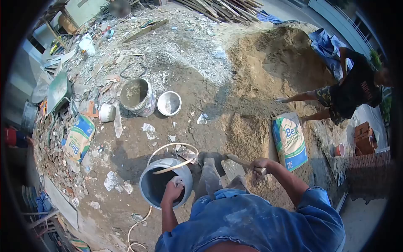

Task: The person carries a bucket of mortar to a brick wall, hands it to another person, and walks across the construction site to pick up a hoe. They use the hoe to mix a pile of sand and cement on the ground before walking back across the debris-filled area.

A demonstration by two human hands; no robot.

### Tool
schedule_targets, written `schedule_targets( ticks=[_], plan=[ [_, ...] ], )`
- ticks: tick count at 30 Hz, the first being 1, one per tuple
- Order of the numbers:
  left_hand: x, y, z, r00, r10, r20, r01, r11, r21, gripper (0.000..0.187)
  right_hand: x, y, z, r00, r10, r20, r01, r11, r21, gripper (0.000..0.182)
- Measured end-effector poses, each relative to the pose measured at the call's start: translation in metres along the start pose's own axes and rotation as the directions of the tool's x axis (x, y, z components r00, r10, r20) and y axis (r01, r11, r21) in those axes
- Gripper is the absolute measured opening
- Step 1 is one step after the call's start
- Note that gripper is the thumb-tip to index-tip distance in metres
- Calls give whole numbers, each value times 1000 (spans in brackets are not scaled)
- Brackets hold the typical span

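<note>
My right hand is wrapped round the wooden handle of a hoe. Its flat, pale blade hangs beside my feet. My left hand is over the mouth of a large grey bucket, with the fingers curled in; whether anything is in them I cannot make out. A cream hose loops over the bucket's far rim and trails down along its left side. The inside of the bucket is dark, and its contents are hard to see.
A mortar-smeared bucket and a white pail stand ahead. A cement bag lies to the right, another bag left. Beyond are a sand pile, a person at right, and rubble with a wheelbarrow.
</note>
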State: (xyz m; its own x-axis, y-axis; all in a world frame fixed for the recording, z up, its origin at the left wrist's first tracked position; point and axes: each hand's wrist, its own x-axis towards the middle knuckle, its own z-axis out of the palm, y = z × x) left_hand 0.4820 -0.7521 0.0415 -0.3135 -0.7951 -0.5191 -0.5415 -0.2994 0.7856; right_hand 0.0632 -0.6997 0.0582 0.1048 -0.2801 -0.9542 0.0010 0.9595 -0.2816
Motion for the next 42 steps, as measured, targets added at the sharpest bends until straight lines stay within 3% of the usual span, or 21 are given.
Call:
schedule_targets(
  ticks=[5,8,11,13,18,19,21,23,25,26,27,28,30,31,33,34,36,37,38,41,42],
  plan=[
    [142,50,16,974,120,194,-84,980,-183,27,5,-95,-37,990,133,49,-140,972,186,13],
    [242,78,35,946,151,288,-89,972,-218,26,-13,-170,-58,989,146,23,-148,978,150,9],
    [310,122,52,934,-24,355,120,961,-248,26,-35,-249,-67,999,39,-25,-40,997,-61,15],
    [350,159,64,854,-70,516,411,699,-585,29,-34,-292,-80,1000,-25,15,27,986,-163,16],
    [466,205,102,664,-125,737,624,635,-455,58,-84,-410,-92,971,-234,42,215,793,-570,18],
    [488,227,105,597,-178,782,708,576,-410,69,-93,-432,-95,971,-236,32,213,801,-560,18],
    [512,289,99,569,-34,821,794,284,-538,82,-115,-475,-100,951,-292,98,282,698,-658,24],
    [525,351,91,772,214,599,632,-153,-760,78,-129,-519,-103,957,-264,118,271,677,-685,27],
    [567,400,76,933,109,342,351,-474,-808,61,-123,-561,-124,961,-236,144,265,641,-720,31],
    [612,382,75,891,312,329,449,-503,-739,46,-112,-581,-139,947,-263,182,316,670,-672,33],
    [661,363,66,817,501,286,544,-505,-670,33,-100,-599,-154,930,-293,223,367,692,-622,35],
    [683,367,50,821,503,270,533,-506,-678,33,-82,-615,-173,835,-437,334,549,704,-451,35],
    [736,387,13,963,201,181,228,-243,-943,25,-85,-655,-204,814,-467,345,569,760,-313,35],
    [756,389,-11,969,200,147,194,-243,-951,25,-83,-672,-221,804,-483,347,555,819,-144,35],
    [810,409,-55,991,101,88,103,-152,-983,22,-41,-703,-283,669,-632,391,730,656,-191,43],
    [817,399,-67,997,10,82,83,-104,-991,21,-16,-711,-312,709,-662,243,701,699,-142,42],
    [842,395,-95,972,71,224,234,-376,-896,19,45,-723,-373,741,-665,-93,666,745,-25,30],
    [852,395,-109,964,-5,268,256,-279,-926,19,81,-722,-400,736,-622,-268,656,752,56,20],
    [855,389,-120,948,-96,304,283,-186,-941,18,109,-722,-428,760,-550,-347,617,777,120,19],
    [854,393,-144,875,-96,475,420,-338,-842,17,149,-742,-493,763,-405,-504,512,855,88,16],
    [853,394,-148,943,-99,317,319,7,-948,16,162,-751,-511,755,-369,-542,443,897,6,16]
  ],
)
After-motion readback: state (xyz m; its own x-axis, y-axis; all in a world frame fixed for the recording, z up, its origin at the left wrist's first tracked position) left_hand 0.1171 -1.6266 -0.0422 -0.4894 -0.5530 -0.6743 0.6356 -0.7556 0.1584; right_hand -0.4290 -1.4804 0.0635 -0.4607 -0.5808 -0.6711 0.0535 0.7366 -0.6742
